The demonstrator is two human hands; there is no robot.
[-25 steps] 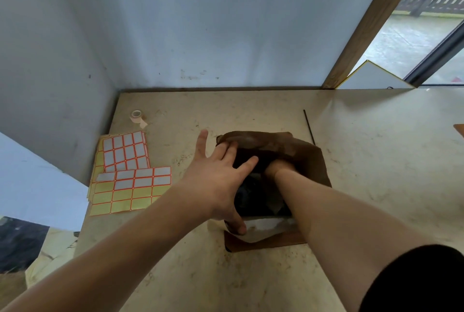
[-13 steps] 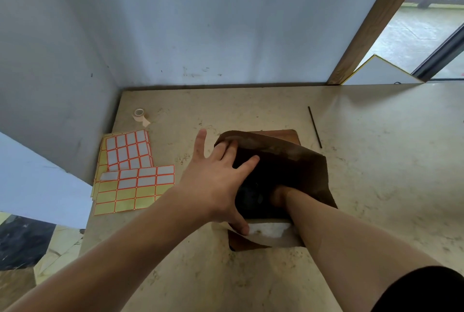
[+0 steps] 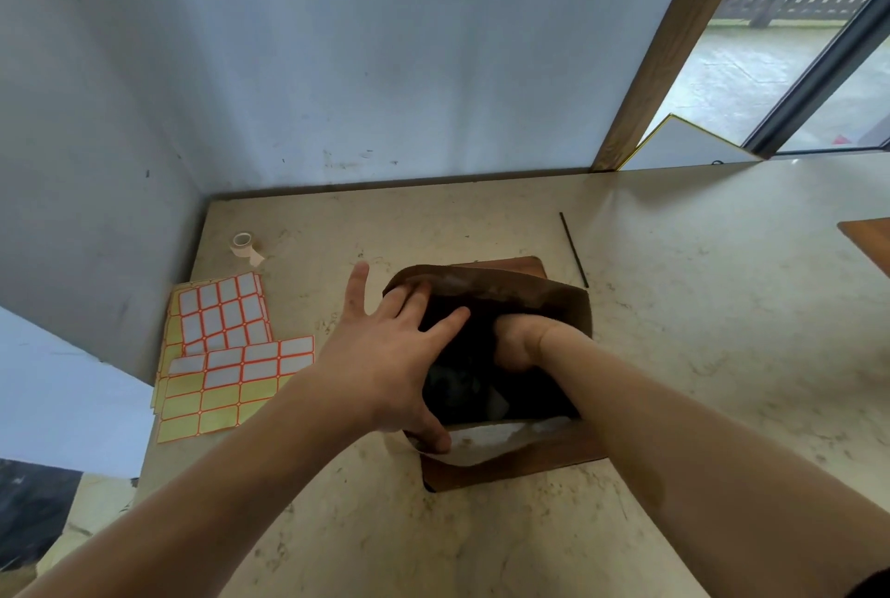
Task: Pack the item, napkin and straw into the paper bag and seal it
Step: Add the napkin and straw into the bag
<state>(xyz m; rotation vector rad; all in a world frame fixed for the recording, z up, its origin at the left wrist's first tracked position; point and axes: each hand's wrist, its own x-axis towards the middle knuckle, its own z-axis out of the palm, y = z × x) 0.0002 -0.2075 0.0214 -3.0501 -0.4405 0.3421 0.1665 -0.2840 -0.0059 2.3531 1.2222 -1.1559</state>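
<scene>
A brown paper bag stands open on a brown board in the middle of the table. My left hand holds its left rim apart, thumb on the near edge and fingers on the far edge. My right hand reaches down into the bag, and its fingers are hidden inside. A dark item lies at the bottom of the bag. Something white shows at the near rim; I cannot tell whether it is a napkin or the bag's lining. A thin black straw lies on the table behind the bag.
Sheets of orange-edged and yellow stickers lie left of the bag. A small tape roll sits near the back left corner. Grey walls close the left and back sides. A wooden piece juts in at the right edge.
My right hand pushed deeper into the bag, then shifted back toward its far side. My left hand kept its hold on the rim.
</scene>
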